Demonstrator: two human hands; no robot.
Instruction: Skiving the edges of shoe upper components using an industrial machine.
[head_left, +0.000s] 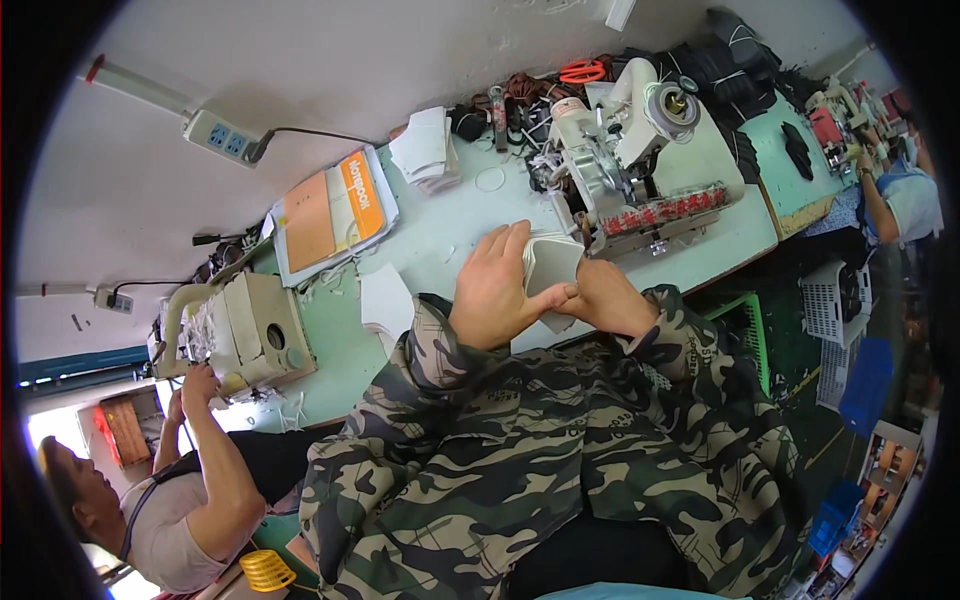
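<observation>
Between my two hands is a bent stack of thin white cut pieces (553, 263), held just above the table's front edge. My left hand (492, 287) grips its left side, thumb across the front and fingers behind. On the other side my right hand (612, 298) is closed on the lower right edge, its fingertips partly hidden. Whether the pieces are paper or cloth I cannot tell. More white pieces (386, 303) lie left of my left wrist, and another pile (427, 150) sits farther back. A white sewing machine (632, 150) stands just beyond my right hand.
Orange-handled scissors (582, 72) and dark cords lie along the wall. A folder with an orange notebook (337, 207) rests at the left. Another person (205, 480) works at a second machine (262, 335). A green crate (748, 335) stands below the table at the right.
</observation>
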